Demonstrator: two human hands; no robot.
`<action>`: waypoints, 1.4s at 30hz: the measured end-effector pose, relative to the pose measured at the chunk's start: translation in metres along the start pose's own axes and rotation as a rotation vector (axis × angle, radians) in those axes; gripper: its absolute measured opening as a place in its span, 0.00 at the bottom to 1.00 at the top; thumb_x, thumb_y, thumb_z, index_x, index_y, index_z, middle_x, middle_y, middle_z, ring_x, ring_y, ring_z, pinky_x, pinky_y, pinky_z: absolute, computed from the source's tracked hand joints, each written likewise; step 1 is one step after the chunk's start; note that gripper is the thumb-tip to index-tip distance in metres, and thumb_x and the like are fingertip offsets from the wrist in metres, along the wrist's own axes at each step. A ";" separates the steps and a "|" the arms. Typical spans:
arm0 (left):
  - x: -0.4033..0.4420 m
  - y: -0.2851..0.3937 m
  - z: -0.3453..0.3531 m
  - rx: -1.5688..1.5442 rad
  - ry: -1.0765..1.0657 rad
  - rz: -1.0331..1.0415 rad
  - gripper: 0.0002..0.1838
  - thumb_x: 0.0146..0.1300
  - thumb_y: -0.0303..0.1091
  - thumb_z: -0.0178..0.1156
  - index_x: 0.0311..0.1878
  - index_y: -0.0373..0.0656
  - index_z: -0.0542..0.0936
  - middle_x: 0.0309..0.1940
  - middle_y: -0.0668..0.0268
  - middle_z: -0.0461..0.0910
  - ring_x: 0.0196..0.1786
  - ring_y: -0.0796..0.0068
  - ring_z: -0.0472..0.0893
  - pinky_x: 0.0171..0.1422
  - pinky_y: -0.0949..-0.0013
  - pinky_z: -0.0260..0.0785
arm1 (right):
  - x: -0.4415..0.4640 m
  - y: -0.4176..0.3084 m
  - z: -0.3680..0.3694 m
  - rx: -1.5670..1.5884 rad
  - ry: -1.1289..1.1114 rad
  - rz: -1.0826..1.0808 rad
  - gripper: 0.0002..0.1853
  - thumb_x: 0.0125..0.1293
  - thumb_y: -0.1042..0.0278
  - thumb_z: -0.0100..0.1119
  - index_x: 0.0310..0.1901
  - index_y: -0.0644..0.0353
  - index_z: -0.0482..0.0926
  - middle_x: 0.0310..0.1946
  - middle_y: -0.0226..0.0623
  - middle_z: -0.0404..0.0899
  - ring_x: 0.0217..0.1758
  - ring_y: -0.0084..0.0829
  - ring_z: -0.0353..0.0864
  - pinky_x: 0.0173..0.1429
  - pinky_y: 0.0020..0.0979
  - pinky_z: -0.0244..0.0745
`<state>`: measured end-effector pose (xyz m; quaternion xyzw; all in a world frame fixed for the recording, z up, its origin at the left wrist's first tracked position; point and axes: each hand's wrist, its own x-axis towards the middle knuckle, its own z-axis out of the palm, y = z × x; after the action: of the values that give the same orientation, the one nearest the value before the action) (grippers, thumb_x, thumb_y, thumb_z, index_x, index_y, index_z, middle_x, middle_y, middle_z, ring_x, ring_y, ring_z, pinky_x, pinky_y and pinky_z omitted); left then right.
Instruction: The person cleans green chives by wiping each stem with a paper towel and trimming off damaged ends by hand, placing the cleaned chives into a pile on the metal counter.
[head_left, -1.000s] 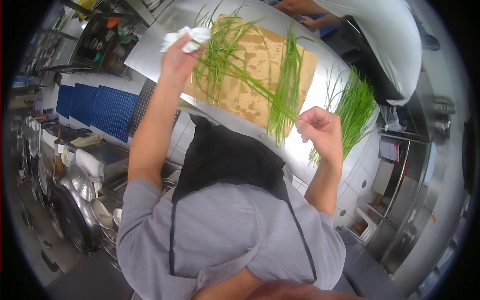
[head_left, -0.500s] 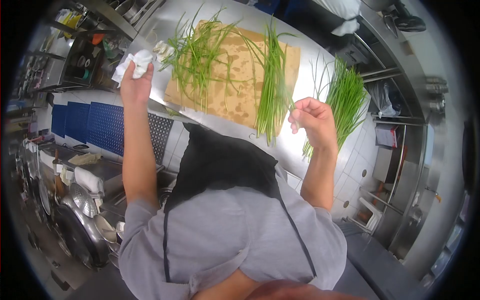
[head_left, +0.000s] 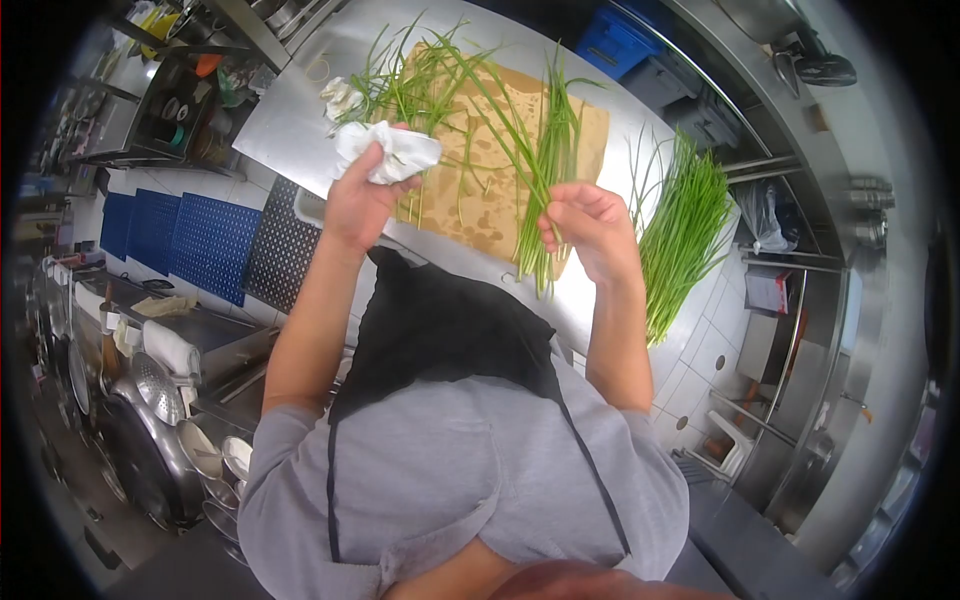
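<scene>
My left hand (head_left: 362,205) is closed round a crumpled white paper towel (head_left: 405,152), above the near left edge of brown paper. My right hand (head_left: 598,228) pinches a few long green chives (head_left: 517,140), which slant up and to the left over the paper. Behind those fingers, a narrow bundle of chives (head_left: 562,125) lies on the right part of the brown paper (head_left: 450,212). A loose, tangled heap of chives (head_left: 400,85) covers its far left part. To the right of my right hand, a thick bunch of chives (head_left: 688,220) rests on the bare steel.
The steel table (head_left: 290,125) carries all of this. A crumpled whitish wad (head_left: 341,98) sits beside the tangled heap. Blue perforated mats (head_left: 205,250) cover the floor on the left. Pans and a strainer (head_left: 160,385) crowd the lower left. A blue crate (head_left: 617,42) stands beyond the table.
My left hand has moved right with the paper towel, from the table's left side to the brown paper. My right hand has shifted left, and the pinched chives now stretch across the paper.
</scene>
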<state>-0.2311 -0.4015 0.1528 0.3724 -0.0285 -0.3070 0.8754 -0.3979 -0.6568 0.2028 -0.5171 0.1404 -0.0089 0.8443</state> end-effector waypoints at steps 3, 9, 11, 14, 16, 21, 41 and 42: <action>-0.004 -0.013 0.010 0.091 -0.007 -0.008 0.23 0.74 0.37 0.50 0.69 0.42 0.65 0.67 0.61 0.69 0.63 0.63 0.75 0.54 0.57 0.76 | 0.006 0.003 0.010 -0.007 0.035 0.033 0.07 0.64 0.75 0.63 0.42 0.65 0.78 0.29 0.39 0.83 0.26 0.25 0.81 0.31 0.26 0.77; -0.013 -0.030 0.031 0.117 -0.004 -0.034 0.23 0.74 0.37 0.52 0.69 0.44 0.67 0.65 0.63 0.72 0.61 0.67 0.76 0.52 0.59 0.76 | 0.019 0.006 0.031 -0.082 0.082 0.060 0.07 0.63 0.75 0.62 0.41 0.66 0.77 0.28 0.38 0.83 0.26 0.24 0.81 0.30 0.25 0.77; -0.016 -0.035 0.032 0.130 0.008 -0.055 0.22 0.73 0.37 0.52 0.67 0.44 0.68 0.62 0.64 0.74 0.60 0.67 0.77 0.53 0.59 0.75 | 0.023 0.009 0.035 -0.086 0.068 0.067 0.06 0.63 0.76 0.61 0.40 0.67 0.76 0.28 0.39 0.82 0.25 0.24 0.80 0.29 0.25 0.76; -0.016 -0.046 0.020 0.146 0.041 -0.090 0.20 0.73 0.36 0.53 0.65 0.44 0.70 0.58 0.65 0.77 0.59 0.68 0.77 0.56 0.58 0.73 | 0.028 0.013 0.039 -0.103 0.058 0.069 0.05 0.62 0.77 0.60 0.38 0.68 0.75 0.27 0.40 0.82 0.24 0.24 0.80 0.27 0.24 0.75; -0.017 -0.047 0.020 0.130 0.058 -0.117 0.19 0.72 0.37 0.53 0.64 0.44 0.71 0.55 0.66 0.79 0.58 0.69 0.78 0.57 0.58 0.71 | 0.029 0.015 0.041 -0.110 0.061 0.064 0.06 0.62 0.78 0.60 0.39 0.68 0.75 0.27 0.40 0.82 0.24 0.23 0.79 0.26 0.24 0.75; -0.019 -0.045 0.034 0.073 0.010 -0.191 0.18 0.71 0.40 0.55 0.61 0.46 0.72 0.52 0.67 0.79 0.52 0.72 0.79 0.51 0.62 0.72 | 0.033 0.019 0.047 -0.101 0.087 0.037 0.06 0.63 0.77 0.59 0.39 0.69 0.76 0.26 0.39 0.82 0.23 0.22 0.79 0.26 0.23 0.75; -0.024 -0.053 0.068 0.181 0.115 -0.007 0.13 0.67 0.31 0.61 0.53 0.42 0.76 0.44 0.67 0.80 0.46 0.74 0.80 0.51 0.62 0.75 | 0.033 0.031 0.059 -0.329 0.057 0.013 0.07 0.62 0.74 0.63 0.37 0.69 0.78 0.24 0.33 0.80 0.23 0.17 0.76 0.26 0.20 0.71; -0.024 -0.051 0.069 0.161 0.133 -0.005 0.13 0.67 0.31 0.62 0.53 0.43 0.76 0.45 0.68 0.80 0.46 0.73 0.80 0.51 0.61 0.75 | 0.032 0.030 0.056 -0.327 0.039 0.031 0.08 0.62 0.73 0.63 0.38 0.68 0.78 0.25 0.34 0.81 0.24 0.18 0.77 0.28 0.20 0.73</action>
<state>-0.2962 -0.4593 0.1723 0.4613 0.0062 -0.2805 0.8417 -0.3576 -0.5990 0.1935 -0.6452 0.1644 0.0170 0.7459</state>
